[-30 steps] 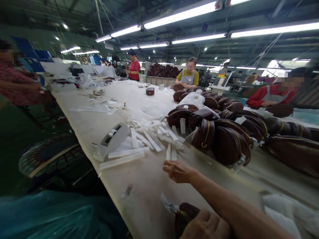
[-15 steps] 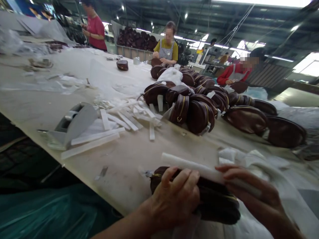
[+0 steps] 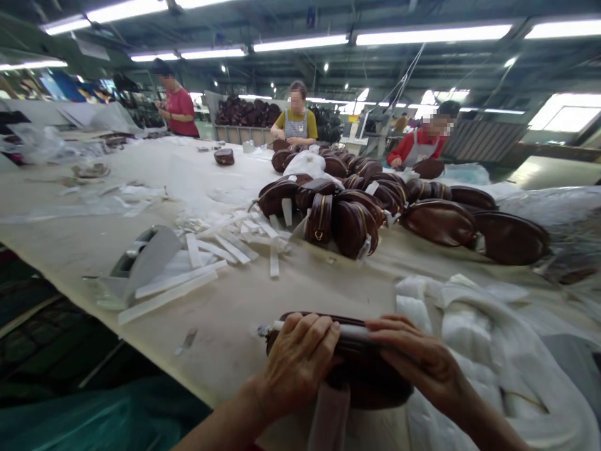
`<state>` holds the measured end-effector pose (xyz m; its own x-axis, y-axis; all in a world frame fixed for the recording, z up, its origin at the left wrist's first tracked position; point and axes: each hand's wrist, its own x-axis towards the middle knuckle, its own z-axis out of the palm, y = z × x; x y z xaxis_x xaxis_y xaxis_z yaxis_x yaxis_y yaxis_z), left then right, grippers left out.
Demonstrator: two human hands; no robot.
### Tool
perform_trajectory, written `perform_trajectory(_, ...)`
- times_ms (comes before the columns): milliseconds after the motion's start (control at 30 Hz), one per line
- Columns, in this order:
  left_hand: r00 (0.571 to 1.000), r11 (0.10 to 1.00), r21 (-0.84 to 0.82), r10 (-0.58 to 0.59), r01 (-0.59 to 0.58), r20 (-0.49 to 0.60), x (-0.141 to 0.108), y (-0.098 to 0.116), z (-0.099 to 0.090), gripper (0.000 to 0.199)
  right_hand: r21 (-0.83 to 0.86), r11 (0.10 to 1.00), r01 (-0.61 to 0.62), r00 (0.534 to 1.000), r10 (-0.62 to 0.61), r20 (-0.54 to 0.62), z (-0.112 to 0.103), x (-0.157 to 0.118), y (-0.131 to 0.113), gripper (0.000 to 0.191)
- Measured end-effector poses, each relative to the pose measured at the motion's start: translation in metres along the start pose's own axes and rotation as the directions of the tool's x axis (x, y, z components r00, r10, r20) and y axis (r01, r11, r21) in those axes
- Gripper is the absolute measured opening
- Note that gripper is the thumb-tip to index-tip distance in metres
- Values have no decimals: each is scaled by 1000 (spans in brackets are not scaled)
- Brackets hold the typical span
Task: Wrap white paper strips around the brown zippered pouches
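A small dark brown zippered bag point(image 3: 375, 385) lies on its side at the table's near edge. Along its top runs a white strip point(image 3: 354, 332), apparently thin foam. My left hand point(image 3: 300, 351) is closed over the strip and the bag's left part, fingers bent. At the other end, my right hand point(image 3: 417, 351) pinches the strip against the bag, its thumb hidden. Below my left hand hangs a second pale strip point(image 3: 331, 413). Clear wrap covers the zipper pull point(image 3: 263, 331) at the bag's left end.
Several brown bags point(image 3: 354, 225) are heaped ahead. A tape dispenser point(image 3: 141, 260) and loose white strips point(image 3: 225, 247) lie to the left. White wrapping material point(image 3: 474, 332) is bunched at the right. Co-workers point(image 3: 297, 119) stand across the table. Teal plastic point(image 3: 94, 416) lies below the table edge.
The white strip has come down from behind the bag onto its top, under my left fingers. My right hand has moved in toward my left. The camera has tilted up.
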<state>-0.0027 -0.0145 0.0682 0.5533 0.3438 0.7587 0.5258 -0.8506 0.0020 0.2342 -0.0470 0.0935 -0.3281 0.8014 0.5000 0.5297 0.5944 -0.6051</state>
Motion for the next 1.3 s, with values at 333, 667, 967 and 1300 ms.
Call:
perform_trajectory(333, 1000, 1000, 21, 10, -11, 20, 15, 1, 11, 22, -56, 995, 79, 977, -88, -194, 2, -13, 4, 25)
perform_trajectory(667, 995, 996, 2, 92, -93, 24, 10, -5, 12, 16, -251, 967, 32, 993, -59, -99, 5, -27, -4, 37)
perform_trajectory(967, 976, 976, 118, 167, -183, 138, 20, -1, 14, 35, -251, 968, -25, 949, -56, -311, 39, -42, -6, 28)
perform_trajectory(1300, 988, 982, 124, 130, -140, 84, 19, 0, 11, 28, -571, 492, -657, 742, 554, -377, 12, -68, 77, 17)
